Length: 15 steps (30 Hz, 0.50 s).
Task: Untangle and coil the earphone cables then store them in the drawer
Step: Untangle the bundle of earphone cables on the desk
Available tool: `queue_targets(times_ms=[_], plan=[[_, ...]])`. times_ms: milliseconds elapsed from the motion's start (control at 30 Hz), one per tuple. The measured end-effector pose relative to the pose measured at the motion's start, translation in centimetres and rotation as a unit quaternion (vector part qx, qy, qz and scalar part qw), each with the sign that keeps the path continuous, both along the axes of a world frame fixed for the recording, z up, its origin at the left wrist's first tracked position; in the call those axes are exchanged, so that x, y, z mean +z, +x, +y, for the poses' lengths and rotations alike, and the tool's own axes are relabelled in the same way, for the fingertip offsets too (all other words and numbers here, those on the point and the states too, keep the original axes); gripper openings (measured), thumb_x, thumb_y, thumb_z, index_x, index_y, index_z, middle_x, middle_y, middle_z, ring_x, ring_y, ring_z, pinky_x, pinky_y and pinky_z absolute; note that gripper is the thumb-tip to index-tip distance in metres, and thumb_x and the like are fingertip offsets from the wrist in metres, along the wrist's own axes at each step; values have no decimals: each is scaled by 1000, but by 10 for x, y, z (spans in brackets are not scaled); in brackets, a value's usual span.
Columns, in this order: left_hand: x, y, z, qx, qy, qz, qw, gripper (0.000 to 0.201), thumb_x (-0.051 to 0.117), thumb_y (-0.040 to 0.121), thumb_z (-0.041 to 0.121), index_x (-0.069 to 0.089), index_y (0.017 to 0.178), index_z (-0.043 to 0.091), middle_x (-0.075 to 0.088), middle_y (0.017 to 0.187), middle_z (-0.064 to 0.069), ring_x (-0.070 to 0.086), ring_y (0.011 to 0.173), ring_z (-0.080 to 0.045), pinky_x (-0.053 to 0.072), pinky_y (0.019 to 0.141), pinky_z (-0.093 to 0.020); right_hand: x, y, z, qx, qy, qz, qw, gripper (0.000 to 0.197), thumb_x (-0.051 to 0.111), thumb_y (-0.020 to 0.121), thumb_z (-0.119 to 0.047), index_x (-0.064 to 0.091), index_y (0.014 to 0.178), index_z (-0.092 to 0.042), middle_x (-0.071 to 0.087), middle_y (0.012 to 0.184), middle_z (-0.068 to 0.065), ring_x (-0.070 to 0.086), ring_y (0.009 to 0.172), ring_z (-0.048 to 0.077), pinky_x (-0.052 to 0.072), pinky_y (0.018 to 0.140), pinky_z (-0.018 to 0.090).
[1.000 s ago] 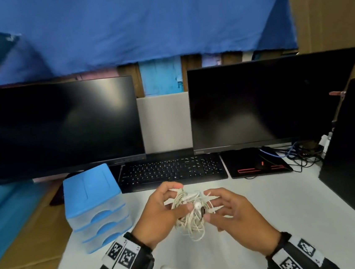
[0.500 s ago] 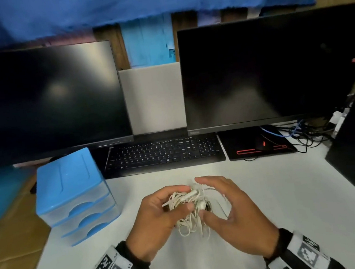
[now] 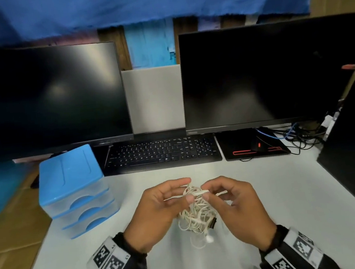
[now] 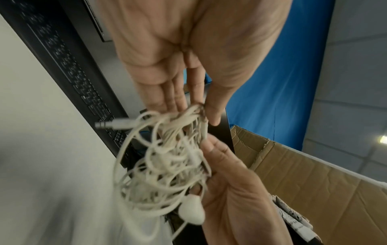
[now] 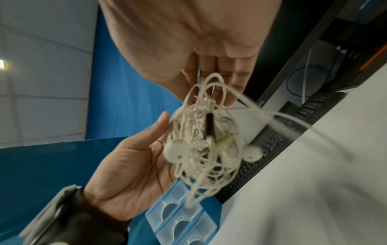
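At lower centre of the head view, the tangled earphone cables (image 3: 197, 214) hang between both hands above the white desk (image 3: 276, 189); the left hand (image 3: 158, 213) and right hand (image 3: 236, 207) each pinch strands at the top of the knot, equally near; the drawer unit (image 3: 75, 193) stands shut at left.

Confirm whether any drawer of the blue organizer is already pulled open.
No: in the head view all three fronts of the drawer unit sit flush and closed.
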State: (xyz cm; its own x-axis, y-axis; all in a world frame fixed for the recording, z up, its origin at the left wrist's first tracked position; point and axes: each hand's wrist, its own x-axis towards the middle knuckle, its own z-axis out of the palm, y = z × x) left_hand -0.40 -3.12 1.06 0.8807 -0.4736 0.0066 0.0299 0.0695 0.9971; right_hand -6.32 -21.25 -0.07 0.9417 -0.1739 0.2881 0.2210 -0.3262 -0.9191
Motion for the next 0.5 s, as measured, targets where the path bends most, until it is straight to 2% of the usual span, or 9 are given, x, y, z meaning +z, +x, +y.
queue_targets(times_ms=[100,200,267,367,467,500], plan=[[0,6,1,-12,4,44,999,32,65,83,12,68,115,7,75,104,-14,71,94,-27,58,84,-34,-2,2,-3,-5,35,7,999,19,69,86,-3,71,81,-21,71,82,1,67,76,11,56,67,26],[-5,12,6,-31,9,93,995,39,69,75,19,70,113,7,72,108,-20,69,96,-30,57,87,-33,-6,6,-6,-4,96,5,995,17,66,86,5,68,83,-11,70,77,0,66,72,8,53,64,19],[-10,15,8,-32,2,103,994,42,73,70,12,70,111,2,71,108,-25,69,89,-27,58,78,-30,-8,8,-6,9,121,13,993,15,65,86,7,66,84,-8,71,77,1,66,73,10,53,67,20],[-13,17,7,-26,-12,88,996,32,73,70,10,72,101,0,72,93,-17,68,78,-20,56,70,-26,-10,8,-5,27,122,27,992,17,65,85,9,66,84,-8,70,77,0,65,74,10,53,68,21],[-9,17,4,15,-35,90,995,6,63,85,11,68,87,9,66,75,-3,64,64,-15,54,62,-24,-10,8,-6,34,98,42,994,18,63,86,10,66,83,-8,66,75,-5,62,71,5,51,67,18],[-9,17,3,25,-36,91,995,8,57,91,12,63,85,11,64,73,-2,63,61,-14,53,59,-23,-10,8,-6,33,92,48,994,19,63,86,9,66,82,-9,65,75,-4,61,71,5,51,66,19]])
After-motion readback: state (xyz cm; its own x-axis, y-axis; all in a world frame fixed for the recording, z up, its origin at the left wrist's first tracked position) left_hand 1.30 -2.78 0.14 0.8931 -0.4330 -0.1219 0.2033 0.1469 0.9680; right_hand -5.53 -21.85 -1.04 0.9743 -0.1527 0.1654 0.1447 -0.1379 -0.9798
